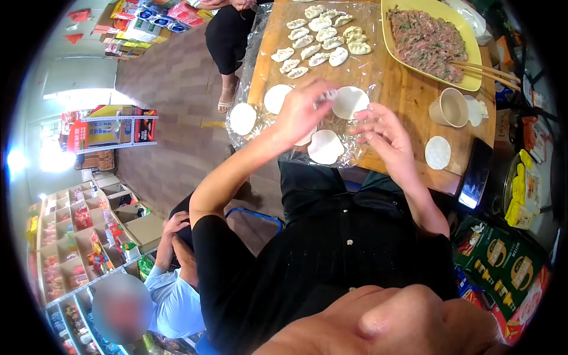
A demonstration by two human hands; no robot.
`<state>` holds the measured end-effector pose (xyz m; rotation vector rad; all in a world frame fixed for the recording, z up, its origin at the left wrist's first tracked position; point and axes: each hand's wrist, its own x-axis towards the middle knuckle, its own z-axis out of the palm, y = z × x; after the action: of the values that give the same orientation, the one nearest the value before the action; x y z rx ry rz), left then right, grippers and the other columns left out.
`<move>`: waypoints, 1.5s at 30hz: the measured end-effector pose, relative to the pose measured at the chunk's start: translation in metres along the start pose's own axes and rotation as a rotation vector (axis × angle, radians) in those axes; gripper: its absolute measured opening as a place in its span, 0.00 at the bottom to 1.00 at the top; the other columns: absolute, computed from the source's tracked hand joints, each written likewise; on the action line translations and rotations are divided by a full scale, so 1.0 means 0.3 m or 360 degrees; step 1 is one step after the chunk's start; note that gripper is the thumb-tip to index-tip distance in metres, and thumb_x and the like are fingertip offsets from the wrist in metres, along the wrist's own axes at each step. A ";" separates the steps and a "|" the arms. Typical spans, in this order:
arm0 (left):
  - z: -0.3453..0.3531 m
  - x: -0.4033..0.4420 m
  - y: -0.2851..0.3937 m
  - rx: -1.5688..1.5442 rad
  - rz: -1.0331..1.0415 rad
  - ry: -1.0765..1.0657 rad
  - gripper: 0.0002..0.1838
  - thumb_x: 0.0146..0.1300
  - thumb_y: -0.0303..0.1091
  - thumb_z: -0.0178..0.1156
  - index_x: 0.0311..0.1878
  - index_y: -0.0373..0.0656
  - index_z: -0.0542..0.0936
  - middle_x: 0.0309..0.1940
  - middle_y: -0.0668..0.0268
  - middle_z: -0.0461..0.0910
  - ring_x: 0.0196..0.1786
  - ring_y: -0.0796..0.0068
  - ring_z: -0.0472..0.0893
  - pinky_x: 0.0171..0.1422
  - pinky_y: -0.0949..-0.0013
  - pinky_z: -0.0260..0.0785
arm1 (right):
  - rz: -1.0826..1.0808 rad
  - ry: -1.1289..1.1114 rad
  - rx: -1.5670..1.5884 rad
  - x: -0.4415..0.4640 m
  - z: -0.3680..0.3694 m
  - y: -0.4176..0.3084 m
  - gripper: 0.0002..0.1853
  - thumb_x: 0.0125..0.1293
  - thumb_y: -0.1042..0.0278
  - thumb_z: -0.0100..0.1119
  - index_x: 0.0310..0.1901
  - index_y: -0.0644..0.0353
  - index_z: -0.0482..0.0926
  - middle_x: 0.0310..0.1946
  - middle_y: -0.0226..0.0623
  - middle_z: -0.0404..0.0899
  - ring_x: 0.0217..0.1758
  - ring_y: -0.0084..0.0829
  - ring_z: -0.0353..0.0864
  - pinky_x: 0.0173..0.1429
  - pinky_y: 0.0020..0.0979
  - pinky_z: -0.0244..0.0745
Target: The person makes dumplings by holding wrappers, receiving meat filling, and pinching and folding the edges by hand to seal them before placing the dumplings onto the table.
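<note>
A round dumpling wrapper [351,103] is between my two hands, over the film-covered table. My left hand [303,112] is at its left side, with fingers bent together around a small whitish thing that I cannot make out. My right hand [387,137] is at the wrapper's right edge; its fingers are curved and apart, and whether they touch the wrapper is unclear. Closer to me lies another wrapper [325,147], and more wrappers [242,119] lie to the left. Beyond my hands are several rows of folded dumplings [319,35].
A yellow tray [473,64] of minced filling [426,41] holds chopsticks [488,72] at the back right. A paper cup [448,108], a white disc [438,152] and a phone [475,173] are on the right. People sit left and at the far end; shelves [77,236] line the left.
</note>
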<state>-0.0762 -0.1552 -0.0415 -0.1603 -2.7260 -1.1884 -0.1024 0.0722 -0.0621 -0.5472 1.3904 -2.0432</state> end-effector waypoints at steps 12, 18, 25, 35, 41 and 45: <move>0.067 0.144 -0.216 0.0572 0.0109 0.0211 0.28 0.54 0.24 0.67 0.61 0.45 0.75 0.43 0.56 0.80 0.46 0.55 0.80 0.50 0.59 0.74 | 0.0030 -0.0132 0.0106 -0.008 -0.037 0.059 0.12 0.71 0.79 0.48 0.55 0.63 0.73 0.45 0.36 0.78 0.47 0.25 0.78 0.51 0.28 0.74; 0.068 0.142 -0.228 0.0629 0.0205 0.0204 0.30 0.54 0.24 0.66 0.63 0.46 0.73 0.44 0.58 0.80 0.45 0.55 0.80 0.50 0.60 0.74 | 0.0057 -0.0116 0.0169 -0.008 -0.032 0.061 0.12 0.72 0.80 0.48 0.53 0.62 0.74 0.43 0.36 0.78 0.45 0.24 0.77 0.50 0.28 0.74; 0.068 0.150 -0.214 0.0789 0.0334 0.0184 0.32 0.55 0.23 0.65 0.66 0.48 0.71 0.44 0.59 0.80 0.46 0.57 0.80 0.50 0.60 0.75 | 0.0057 -0.0086 0.0150 -0.014 -0.030 0.058 0.11 0.72 0.80 0.48 0.53 0.62 0.74 0.43 0.36 0.78 0.45 0.24 0.78 0.50 0.28 0.75; 0.072 0.141 -0.214 0.0554 0.0102 0.0362 0.36 0.56 0.20 0.64 0.69 0.47 0.66 0.40 0.60 0.78 0.44 0.60 0.81 0.47 0.65 0.77 | 0.0005 -0.0071 0.0114 -0.046 -0.024 0.046 0.10 0.72 0.80 0.48 0.52 0.64 0.74 0.42 0.36 0.79 0.45 0.25 0.78 0.50 0.28 0.75; 0.065 0.139 -0.219 0.0673 0.0118 0.0390 0.36 0.56 0.19 0.64 0.69 0.47 0.65 0.37 0.60 0.77 0.40 0.63 0.80 0.44 0.65 0.76 | 0.0019 -0.0063 0.0072 -0.068 -0.020 0.038 0.10 0.72 0.80 0.48 0.51 0.64 0.74 0.42 0.35 0.78 0.44 0.24 0.78 0.50 0.28 0.75; 0.071 0.139 -0.234 0.0647 0.0232 0.0413 0.35 0.56 0.21 0.62 0.69 0.47 0.65 0.37 0.58 0.78 0.38 0.58 0.81 0.41 0.60 0.76 | 0.0037 -0.0051 0.0124 -0.078 -0.023 0.035 0.09 0.72 0.80 0.48 0.50 0.64 0.74 0.41 0.34 0.78 0.44 0.23 0.78 0.50 0.28 0.75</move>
<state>-0.1308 -0.1859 -0.0982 -0.1383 -2.6035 -0.5562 -0.0870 0.0899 -0.0746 -0.5254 1.2873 -2.0516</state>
